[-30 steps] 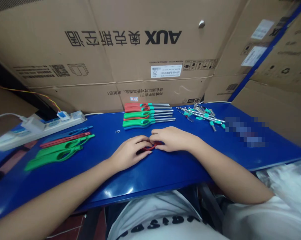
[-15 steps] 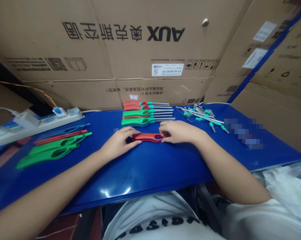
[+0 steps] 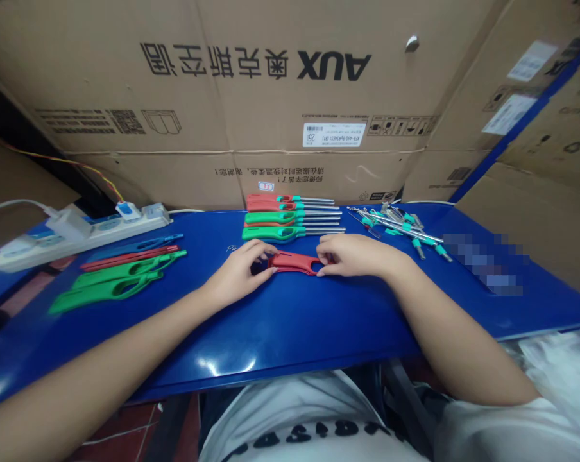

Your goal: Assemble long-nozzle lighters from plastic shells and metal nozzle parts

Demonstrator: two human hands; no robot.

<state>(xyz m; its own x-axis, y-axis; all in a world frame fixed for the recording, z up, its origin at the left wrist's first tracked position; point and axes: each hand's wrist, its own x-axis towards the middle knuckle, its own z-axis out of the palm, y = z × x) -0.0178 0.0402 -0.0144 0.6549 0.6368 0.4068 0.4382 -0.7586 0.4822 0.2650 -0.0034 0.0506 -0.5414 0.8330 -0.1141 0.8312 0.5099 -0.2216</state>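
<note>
A red lighter handle shell [image 3: 294, 262] lies crosswise at the middle of the blue table. Its plain end sits between the thumb and fingers of my left hand [image 3: 246, 264]. At the other end, by the trigger opening, my right hand [image 3: 342, 255] pinches the shell with thumb and fingertips. Beyond my hands, a row of assembled long lighters [image 3: 271, 218] in red and green has metal tubes pointing right. To the right rests a pile of metal tubes and teal parts [image 3: 400, 224].
Loose green handle shells [image 3: 111, 289], red shells [image 3: 131, 258] and a blue shell [image 3: 145, 244] lie at the left. A white power strip [image 3: 102, 231] with plugs stands behind them. A large cardboard sheet [image 3: 251, 128] walls off the back of the blue table [image 3: 290, 327].
The red shell now shows its broad face, tilted a little more toward me. Both hands keep hold of its ends. The whole view has shifted slightly.
</note>
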